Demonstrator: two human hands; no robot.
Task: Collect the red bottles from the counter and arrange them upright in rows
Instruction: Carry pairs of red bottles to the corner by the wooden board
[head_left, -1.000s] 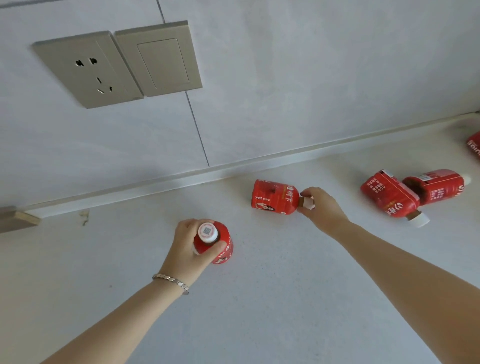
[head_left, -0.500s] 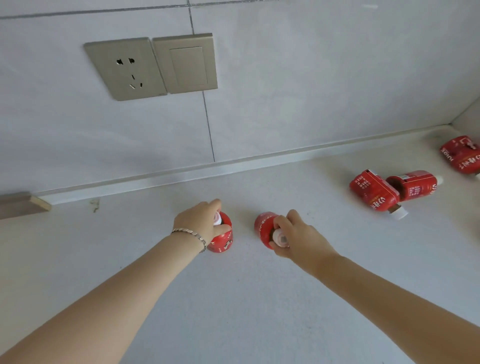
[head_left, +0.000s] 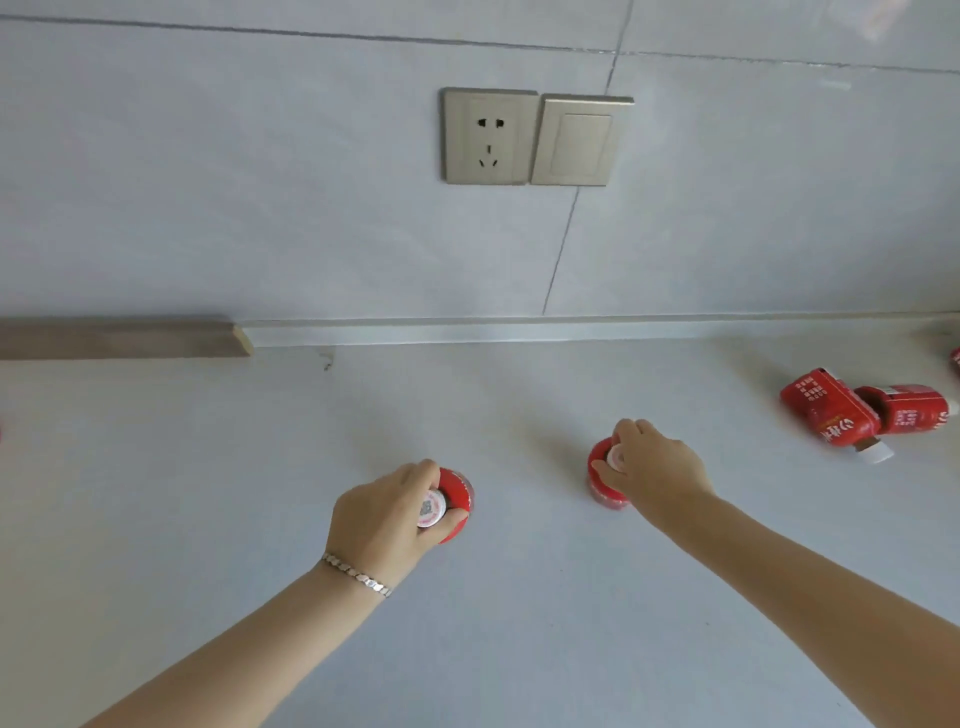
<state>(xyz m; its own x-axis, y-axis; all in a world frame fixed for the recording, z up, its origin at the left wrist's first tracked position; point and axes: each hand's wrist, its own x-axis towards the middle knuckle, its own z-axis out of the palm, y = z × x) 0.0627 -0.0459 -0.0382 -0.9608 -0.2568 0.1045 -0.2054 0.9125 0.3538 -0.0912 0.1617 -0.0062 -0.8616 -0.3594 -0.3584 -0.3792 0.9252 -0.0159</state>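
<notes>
Hands: the left hand and the right hand are each closing over the top of an upright red bottle on the counter.
Left grip: fingers are curling around the white cap and shoulder of the left bottle, which is standing near the middle of the counter.
Right grip: fingers are wrapping the cap of the right bottle, which is standing well apart from the left one.
Change: the right bottle was lying on its side by the wall a second ago; it is now standing upright, and the gap between the two bottles is wider than half a second ago.
Meaning: two bottles are standing, so a first row seems to be starting, though its spacing looks loose and may need closing up.
Remaining: two lying bottles are touching each other at the far right, and a red sliver at the right edge is likely another.
Hidden: both hands are covering most of each cap, so whether the bases are sitting flat is hard to tell.
Cut off: the red sliver is cropped by the frame; a tiny red speck at the left edge is too small to name.
Background: a socket and switch plate are sitting on the tiled wall above.
</notes>
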